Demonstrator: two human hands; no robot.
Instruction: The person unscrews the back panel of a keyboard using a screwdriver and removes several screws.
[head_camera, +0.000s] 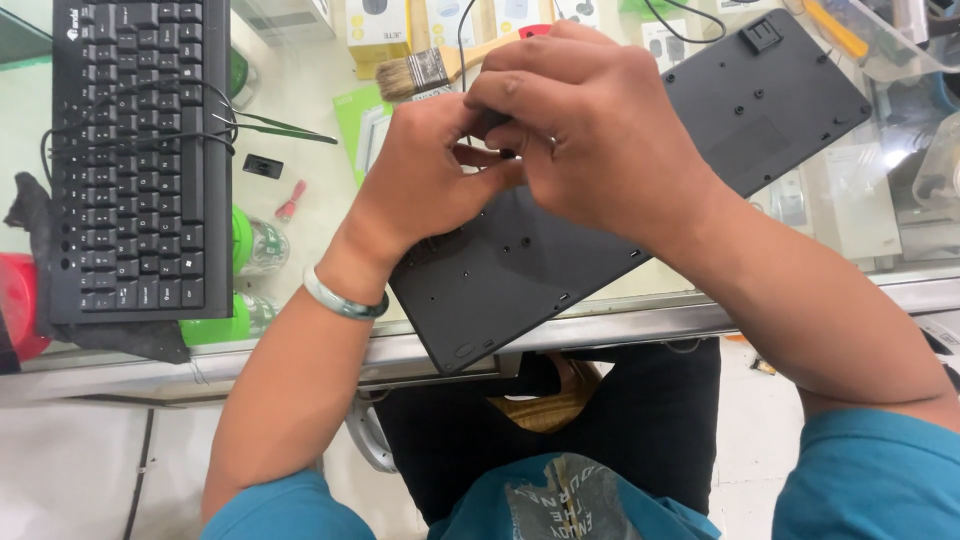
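A black keyboard turned face down (600, 220) lies slanted across the middle of the frame on the glass tabletop (300, 90), its near corner jutting past the metal edge toward the person's lap. With the underside up, its screw holes face the person.

Both hands meet just above that back panel, in the upper centre. The left hand (430, 180) curls in from the left, a pale green bangle (345, 300) at its wrist; the right hand (590, 130) arches over it from the right. Their fingertips pinch together around something small and dark that is too covered to identify; each grip is narrow and closed on it.

At the left edge a second black keyboard (140, 160) lies keys up with its cable coiled over it, on a dark cloth. A paintbrush (425, 72) rests just behind the hands, green tweezers (285, 128) to their left.
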